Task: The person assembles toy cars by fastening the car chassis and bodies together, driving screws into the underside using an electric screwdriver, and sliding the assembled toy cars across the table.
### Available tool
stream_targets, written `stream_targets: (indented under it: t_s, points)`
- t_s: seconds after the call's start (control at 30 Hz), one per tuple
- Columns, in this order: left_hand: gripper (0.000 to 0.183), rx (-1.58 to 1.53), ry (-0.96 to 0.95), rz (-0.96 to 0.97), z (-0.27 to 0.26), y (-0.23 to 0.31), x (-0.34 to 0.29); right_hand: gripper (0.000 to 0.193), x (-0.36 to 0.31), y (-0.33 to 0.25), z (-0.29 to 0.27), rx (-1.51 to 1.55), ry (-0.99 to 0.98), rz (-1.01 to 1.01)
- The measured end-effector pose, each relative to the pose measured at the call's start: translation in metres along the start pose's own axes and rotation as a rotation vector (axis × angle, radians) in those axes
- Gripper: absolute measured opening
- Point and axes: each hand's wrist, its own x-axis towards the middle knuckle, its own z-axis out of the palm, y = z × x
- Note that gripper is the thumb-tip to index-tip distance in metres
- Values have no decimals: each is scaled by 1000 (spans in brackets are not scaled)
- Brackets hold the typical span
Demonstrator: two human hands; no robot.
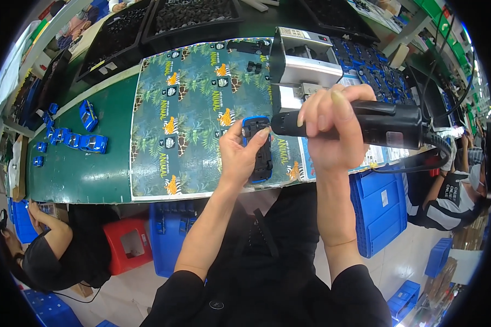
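Setting: factory assembly line, long green counter (87, 169) running across the view, other workers seated either side.
Surface: glossy printed sheet with jungle leaves and zebra pictures (196, 109) laid over the middle of the counter.
Workpiece: small blue plastic toy car with black underside (259, 150), turned belly-up so the black chassis faces the camera; blue body shows as a rim around it.
Workpiece location: held just above the near edge of the printed sheet, centre of view.
Left hand (240, 155): fingers wrapped round the left flank of the car, thumb across its top end, pinching it firmly.
Right hand (327, 131): fingers curled tight round a black cylindrical electric screwdriver (365, 124), held level, nose pointing left.
Tool contact: screwdriver tip sits at the top right corner of the chassis; actual bit hidden by the fingers.
Cable: black cord (420, 158) leaves the tool's rear and loops down to the right.
Behind hands: grey metal box-shaped machine (305, 60), partly blocked by the right hand.
Right of machine: rows of blue car parts (376, 68) in a tray.
Far left: finished blue toy cars (84, 141) in a loose group, well apart from the hands.
Back edge: black trays of dark small parts (191, 13).
Under counter: blue plastic crates (379, 210) and red plastic stool (128, 245).
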Motion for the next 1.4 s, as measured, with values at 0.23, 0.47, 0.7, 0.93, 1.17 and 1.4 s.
stream_targets:
  t_s: [0.23, 0.47, 0.7, 0.93, 1.17, 1.4]
  points:
    - [20, 14, 35, -47, 6, 11, -2, 7, -6, 16, 8, -128, 40, 0]
    - [33, 87, -12, -7, 0, 6, -2, 14, -13, 30, 1, -123, -55, -63]
    - [32, 87, -22, -62, -2, 12, -5, 23, -20, 32, 1, -6, -48, -66]
    - [31, 33, -12, -62, -1, 11, -5, 18, -24, 30, -2, -125, -125, -66]
    - [30, 42, -16, -31, 1, 11, -8, 13, -25, 18, -3, -49, -85, -75]
    - [54, 229, -4, 56, 10, 21, -33, 7, 10, -38, -40, -28, 2, -240]
